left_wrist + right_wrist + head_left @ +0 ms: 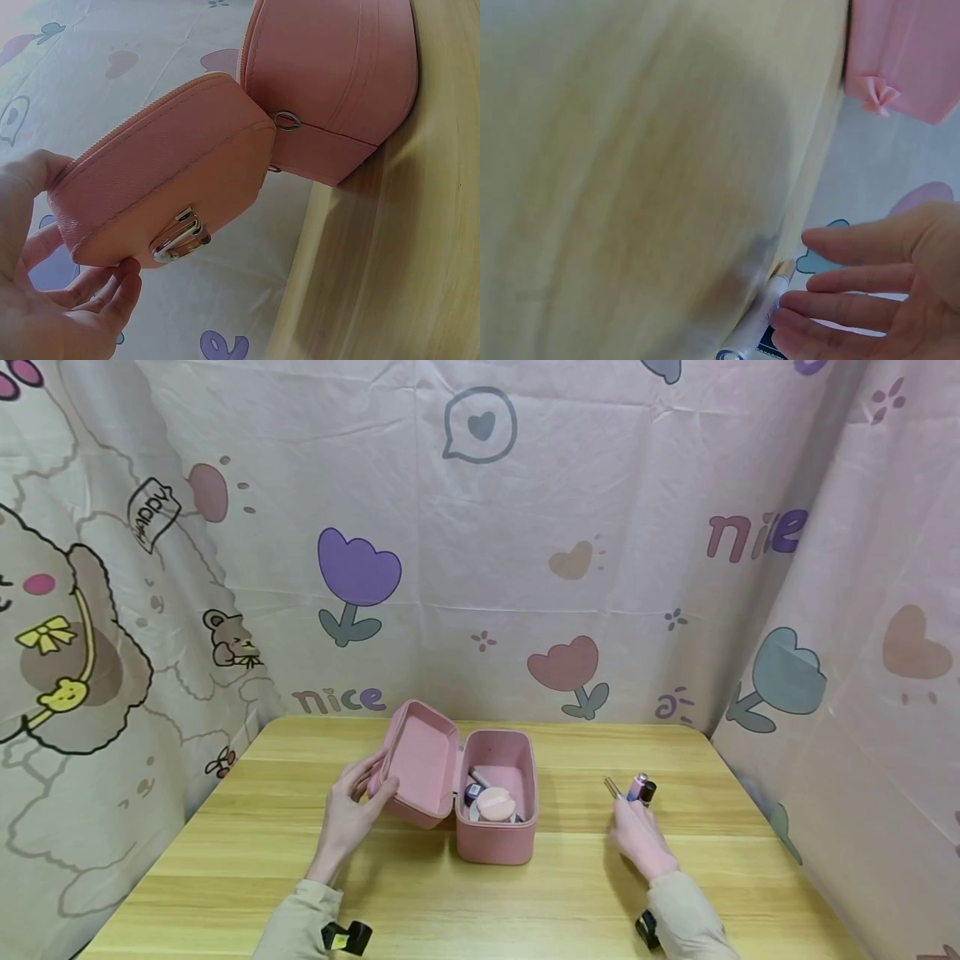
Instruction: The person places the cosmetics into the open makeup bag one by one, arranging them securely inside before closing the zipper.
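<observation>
A pink zip-up cosmetic case (497, 845) stands on the table with its lid (423, 758) swung out to the left. My left hand (347, 817) grips the lid's outer edge, thumb on one side and fingers on the other; the left wrist view shows a metal handle fitting (180, 238) on the lid's top. Inside the case lie a round powder puff (495, 804), a pen-like stick (478, 778) and other small cosmetics. My right hand (641, 839), fingers extended, is right beside a pale tube (754, 324) with a gold-coloured end. Close by are a lilac tube (637, 787) and a black-capped item (648, 791).
The light wood table (585, 893) carries the case near its middle and the small cosmetics to its right. Patterned curtain cloth (480, 568) hangs along the back and both sides. A pink bow (880, 94) decorates the case's side.
</observation>
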A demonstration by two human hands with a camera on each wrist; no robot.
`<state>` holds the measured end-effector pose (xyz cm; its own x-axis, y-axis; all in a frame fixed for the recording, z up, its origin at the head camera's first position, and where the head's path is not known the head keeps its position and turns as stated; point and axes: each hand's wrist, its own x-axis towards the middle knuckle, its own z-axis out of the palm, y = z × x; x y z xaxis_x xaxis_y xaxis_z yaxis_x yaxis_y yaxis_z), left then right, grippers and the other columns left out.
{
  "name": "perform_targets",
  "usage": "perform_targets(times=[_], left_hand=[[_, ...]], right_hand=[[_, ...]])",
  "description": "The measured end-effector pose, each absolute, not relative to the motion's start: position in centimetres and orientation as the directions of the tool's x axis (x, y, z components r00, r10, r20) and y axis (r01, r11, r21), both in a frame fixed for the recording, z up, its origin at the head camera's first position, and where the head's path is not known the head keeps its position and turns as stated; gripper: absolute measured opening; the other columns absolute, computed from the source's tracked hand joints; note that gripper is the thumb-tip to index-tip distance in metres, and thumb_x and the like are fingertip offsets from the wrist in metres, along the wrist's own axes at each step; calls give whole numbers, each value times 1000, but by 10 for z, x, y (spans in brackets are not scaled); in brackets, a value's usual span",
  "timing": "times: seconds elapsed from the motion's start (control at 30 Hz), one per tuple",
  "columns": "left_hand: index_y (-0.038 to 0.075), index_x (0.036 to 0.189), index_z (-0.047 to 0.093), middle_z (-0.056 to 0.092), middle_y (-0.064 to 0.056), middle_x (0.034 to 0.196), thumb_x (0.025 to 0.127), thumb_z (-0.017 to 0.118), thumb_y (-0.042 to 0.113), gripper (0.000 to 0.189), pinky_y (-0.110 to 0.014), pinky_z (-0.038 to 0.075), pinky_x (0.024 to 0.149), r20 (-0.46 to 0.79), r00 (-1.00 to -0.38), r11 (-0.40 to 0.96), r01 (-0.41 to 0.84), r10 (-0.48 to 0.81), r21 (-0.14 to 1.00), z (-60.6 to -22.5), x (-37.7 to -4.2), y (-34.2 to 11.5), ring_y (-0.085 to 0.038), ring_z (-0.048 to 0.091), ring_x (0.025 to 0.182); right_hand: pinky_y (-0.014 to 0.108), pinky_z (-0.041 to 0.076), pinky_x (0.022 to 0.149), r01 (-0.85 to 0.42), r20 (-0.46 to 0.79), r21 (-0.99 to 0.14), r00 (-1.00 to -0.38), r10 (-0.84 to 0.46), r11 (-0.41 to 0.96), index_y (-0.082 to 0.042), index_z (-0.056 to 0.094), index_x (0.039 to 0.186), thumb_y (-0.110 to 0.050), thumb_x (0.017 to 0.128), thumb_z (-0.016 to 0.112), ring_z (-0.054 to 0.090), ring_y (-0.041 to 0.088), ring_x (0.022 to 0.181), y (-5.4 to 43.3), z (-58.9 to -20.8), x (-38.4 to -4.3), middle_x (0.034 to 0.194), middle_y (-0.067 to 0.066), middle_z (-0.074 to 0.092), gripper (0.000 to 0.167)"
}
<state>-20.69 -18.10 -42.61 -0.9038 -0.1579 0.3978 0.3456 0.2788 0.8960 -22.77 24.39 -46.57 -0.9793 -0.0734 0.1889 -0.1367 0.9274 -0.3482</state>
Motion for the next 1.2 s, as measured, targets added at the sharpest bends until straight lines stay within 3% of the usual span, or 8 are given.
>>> perform_targets(times=[0.23, 0.43, 0.57, 0.73, 1.0, 1.1, 1.2], left_hand=[[1, 144, 63, 60, -21, 136, 95, 76, 6, 51, -4, 44, 102, 405, -900, 285, 351, -158, 892, -427, -207, -181, 13, 56, 113], [0, 144, 62, 60, -22, 136, 94, 76, 5, 52, -5, 45, 101, 403, -901, 281, 350, -159, 894, -426, -207, -181, 14, 56, 112], [-1, 144, 61, 59, -23, 136, 94, 76, 5, 52, -4, 45, 101, 406, -901, 285, 353, -154, 891, -426, -207, -181, 15, 55, 112], [-1, 144, 62, 60, -23, 137, 94, 76, 5, 52, -4, 45, 101, 415, -897, 292, 361, -149, 886, -426, -207, -181, 14, 55, 112], [0, 144, 62, 60, -22, 137, 94, 76, 6, 52, -5, 45, 101, 409, -900, 298, 354, -148, 887, -425, -207, -182, 14, 55, 112], [1, 144, 62, 60, -21, 137, 94, 76, 7, 52, -5, 45, 101, 401, -904, 306, 343, -151, 888, -425, -207, -182, 5, 58, 117], [2, 144, 62, 61, -20, 136, 94, 76, 7, 52, -5, 45, 101, 392, -907, 302, 334, -152, 893, -426, -207, -181, -17, 62, 125]], right_hand=[[49, 55, 54, -123, 243, -290, -969, -51, 949, 2, 56, 79, 17, 81, 59, 64, 37, 66, 243, -471, -238, 77, 24, 65, 15], [51, 54, 51, -107, 277, -239, -960, -38, 965, 5, 59, 84, 16, 85, 57, 64, 43, 67, 241, -469, -246, 82, 29, 64, 12], [51, 55, 52, -106, 272, -238, -961, -38, 966, 7, 61, 89, 16, 88, 57, 65, 45, 70, 239, -469, -252, 82, 28, 64, 10], [46, 56, 51, -91, 234, -248, -972, -32, 964, 7, 61, 87, 12, 94, 58, 63, 37, 68, 239, -470, -258, 81, 26, 66, 10], [57, 60, 59, -105, 257, -234, -965, -42, 967, 4, 59, 78, 7, 95, 58, 68, 49, 77, 242, -468, -267, 80, 28, 67, 18], [57, 60, 62, -100, 236, -250, -971, -39, 963, 1, 58, 77, 7, 93, 60, 68, 45, 77, 243, -467, -270, 79, 25, 67, 18], [54, 58, 62, -94, 203, -275, -979, -38, 957, -2, 55, 75, 9, 89, 61, 64, 38, 75, 246, -466, -272, 76, 19, 65, 18]])
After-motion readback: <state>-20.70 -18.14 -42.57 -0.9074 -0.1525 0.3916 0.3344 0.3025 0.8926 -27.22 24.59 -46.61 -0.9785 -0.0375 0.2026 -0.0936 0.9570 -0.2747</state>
